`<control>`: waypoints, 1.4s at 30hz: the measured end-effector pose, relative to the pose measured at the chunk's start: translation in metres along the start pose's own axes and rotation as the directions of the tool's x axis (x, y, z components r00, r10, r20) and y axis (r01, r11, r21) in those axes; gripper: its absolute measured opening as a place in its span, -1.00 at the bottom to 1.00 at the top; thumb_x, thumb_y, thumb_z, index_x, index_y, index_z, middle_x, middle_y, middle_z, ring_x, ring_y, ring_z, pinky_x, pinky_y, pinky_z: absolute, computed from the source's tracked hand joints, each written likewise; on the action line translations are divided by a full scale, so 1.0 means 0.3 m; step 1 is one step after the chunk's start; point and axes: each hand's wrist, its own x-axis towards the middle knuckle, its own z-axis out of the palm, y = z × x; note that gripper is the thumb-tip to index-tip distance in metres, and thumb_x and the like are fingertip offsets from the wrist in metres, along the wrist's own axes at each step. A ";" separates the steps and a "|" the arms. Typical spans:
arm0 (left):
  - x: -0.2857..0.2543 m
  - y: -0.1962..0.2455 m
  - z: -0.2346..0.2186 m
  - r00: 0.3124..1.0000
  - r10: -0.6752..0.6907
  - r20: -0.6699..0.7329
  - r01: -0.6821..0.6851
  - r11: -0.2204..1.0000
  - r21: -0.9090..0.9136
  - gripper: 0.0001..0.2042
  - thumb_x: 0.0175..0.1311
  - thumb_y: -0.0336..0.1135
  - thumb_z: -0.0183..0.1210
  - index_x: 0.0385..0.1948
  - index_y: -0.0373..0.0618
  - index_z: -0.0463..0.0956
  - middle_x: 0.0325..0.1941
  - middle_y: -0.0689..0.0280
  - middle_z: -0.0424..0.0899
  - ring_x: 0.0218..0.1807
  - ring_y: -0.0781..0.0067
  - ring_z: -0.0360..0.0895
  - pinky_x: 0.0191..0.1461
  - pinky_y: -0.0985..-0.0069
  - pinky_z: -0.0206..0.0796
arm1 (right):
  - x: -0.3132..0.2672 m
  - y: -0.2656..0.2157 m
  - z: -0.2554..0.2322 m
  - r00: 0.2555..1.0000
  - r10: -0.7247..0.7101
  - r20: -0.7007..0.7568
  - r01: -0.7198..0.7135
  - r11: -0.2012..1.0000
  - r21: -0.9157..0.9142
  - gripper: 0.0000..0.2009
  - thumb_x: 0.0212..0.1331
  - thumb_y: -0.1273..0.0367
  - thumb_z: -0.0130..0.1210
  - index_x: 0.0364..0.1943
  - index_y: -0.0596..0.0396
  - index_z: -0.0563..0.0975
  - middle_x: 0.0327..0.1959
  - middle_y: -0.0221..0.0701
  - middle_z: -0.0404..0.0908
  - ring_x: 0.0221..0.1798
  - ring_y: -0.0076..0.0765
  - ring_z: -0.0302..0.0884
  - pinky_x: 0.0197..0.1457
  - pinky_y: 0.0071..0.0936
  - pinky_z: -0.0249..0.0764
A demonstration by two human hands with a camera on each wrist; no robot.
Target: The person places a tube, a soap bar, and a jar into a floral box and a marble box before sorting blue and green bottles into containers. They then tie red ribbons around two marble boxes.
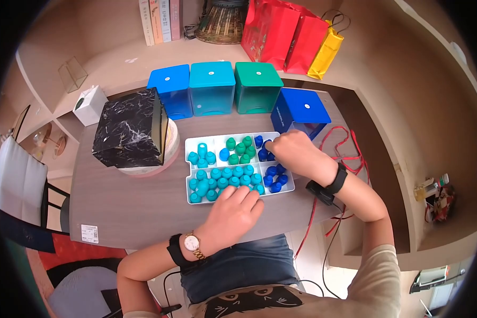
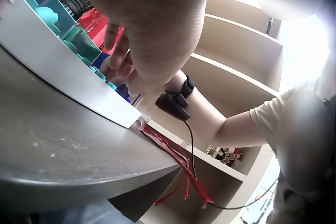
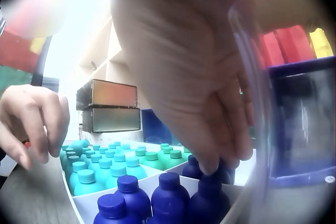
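A white divided tray on the table holds small capped bottles. My right hand reaches into its back right compartment, and in the right wrist view thumb and fingertips pinch the cap of a dark blue bottle. More dark blue bottles stand in the front right compartment. My left hand hovers at the tray's front edge, fingers loosely bent and holding nothing. Turquoise bottles fill the front left compartment, one lying tipped. Behind them are green bottles, a lone mid-blue bottle and several turquoise ones.
Blue, turquoise and green lidded boxes line the table's back, with a dark blue box at the right. A black marbled box sits at the left. Red cords trail over the right edge. Red bags stand behind.
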 end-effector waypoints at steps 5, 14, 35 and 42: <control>0.029 0.036 0.012 0.994 0.102 0.026 -0.098 0.990 -0.106 -0.80 0.03 -0.37 0.15 -0.30 -0.19 0.59 -0.16 0.24 0.59 -0.03 0.26 0.54 0.05 0.34 0.34 | -0.027 0.002 -0.065 0.983 0.037 -0.179 -0.016 0.993 0.115 -0.89 0.04 0.42 0.24 -0.34 0.10 0.64 -0.41 -0.25 0.66 -0.24 -0.07 0.67 -0.14 -0.19 0.54; 0.020 0.107 0.087 0.918 0.172 0.356 0.274 0.372 -0.887 -0.82 0.39 -0.31 0.26 -0.10 -0.17 0.60 0.08 0.26 0.55 0.17 0.26 0.55 0.27 0.35 0.40 | -0.308 0.046 -0.183 0.969 0.246 -0.030 -0.226 0.928 0.296 -0.66 0.11 0.11 0.36 -0.28 0.11 0.62 -0.34 -0.21 0.64 -0.13 0.01 0.61 0.03 -0.11 0.46; 0.044 0.013 0.287 0.773 0.308 0.555 0.593 -0.662 -0.458 -0.65 0.53 -0.32 0.11 0.25 -0.20 0.34 0.07 0.22 0.56 0.18 0.38 0.56 0.35 0.36 0.40 | -0.149 -0.070 -0.239 0.999 -0.008 -0.042 0.022 0.945 0.328 -0.75 -0.04 0.44 0.32 -0.20 0.11 0.63 -0.31 -0.33 0.62 -0.20 -0.11 0.64 -0.16 -0.23 0.55; 0.048 -0.001 0.289 0.752 0.347 0.561 0.622 -0.656 -0.427 -0.66 0.53 -0.32 0.10 0.23 -0.23 0.37 0.08 0.22 0.57 0.20 0.37 0.55 0.37 0.32 0.39 | -0.004 -0.061 -0.134 0.989 -0.143 0.030 0.141 0.988 0.068 -0.84 -0.05 0.50 0.21 -0.33 0.18 0.58 -0.41 -0.24 0.62 -0.25 -0.09 0.70 -0.28 -0.29 0.61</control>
